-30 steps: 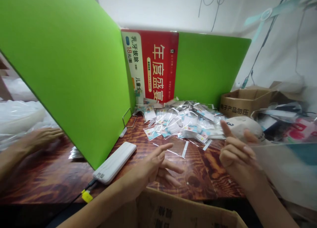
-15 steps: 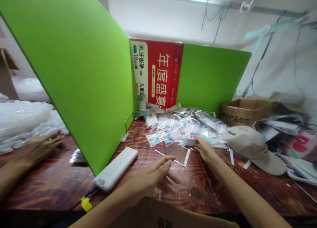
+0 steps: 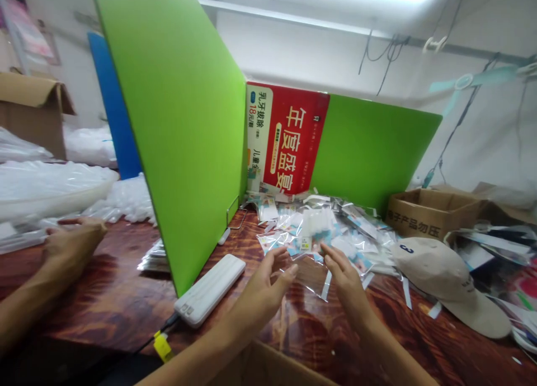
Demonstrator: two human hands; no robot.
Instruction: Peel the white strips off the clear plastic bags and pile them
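Observation:
My left hand [image 3: 265, 282] is over the table with its thumb and curved fingers apart, and nothing shows in it. To its right my right hand [image 3: 343, 271] reaches forward with fingers stretched out and apart. Between the two hands lies a flat clear plastic bag [image 3: 308, 279] with a white strip along one side. Just beyond my fingertips is a small packet of white pieces [image 3: 316, 224] with a printed label; I cannot tell whether the right fingers touch it. Behind it spreads a pile of clear packets [image 3: 285, 221] with blue and white cards.
Green boards [image 3: 197, 123] stand at left and back. A white power bank [image 3: 212, 288] with a cable lies left. At right are a beige cap [image 3: 444, 279] and an open cardboard box [image 3: 415, 218]. Another person's hand [image 3: 71, 243] rests near white plastic bags at far left.
My right hand has drawn back from the pile, and the labelled packet now shows near its fingertips. My left hand has turned, fingers raised. The view has shifted left and up.

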